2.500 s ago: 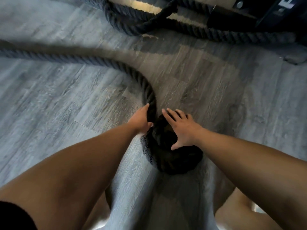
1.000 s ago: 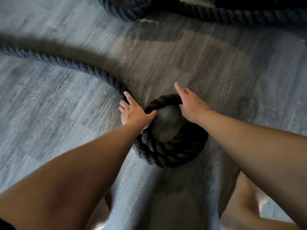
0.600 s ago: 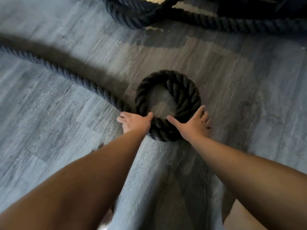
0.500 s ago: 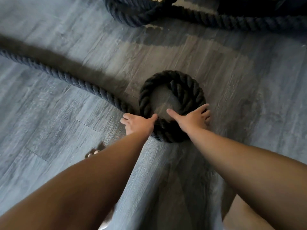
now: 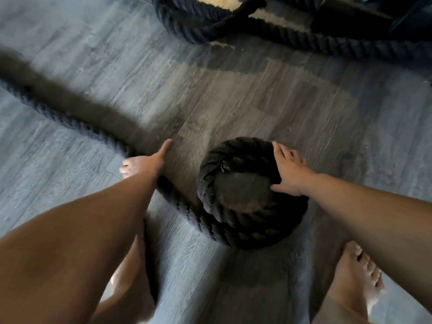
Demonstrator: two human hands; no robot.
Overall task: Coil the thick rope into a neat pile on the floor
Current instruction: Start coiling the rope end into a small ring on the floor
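The thick dark rope is partly wound into a small round coil [image 5: 236,220] lying on the grey plank floor, with bare floor showing in its centre. My right hand [image 5: 291,170] rests flat on the coil's right rim, fingers straight and thumb reaching toward the centre. The loose rope [image 5: 180,202] leaves the coil's lower left side, passes under my left hand [image 5: 145,163] and runs off to the left edge, blurred. My left hand grips this loose stretch, its fingers curled over the rope and one digit stretched forward along the floor.
More of the same rope [image 5: 194,22] lies heaped at the top and trails right along dark equipment [image 5: 374,10]. My bare feet stand at the bottom, one on the right [image 5: 357,272] and one under my left arm [image 5: 131,284].
My left hand has left the coil's near side and moved left onto the loose rope. My right hand has shifted to the coil's right rim. The coil now sits nearer to me.
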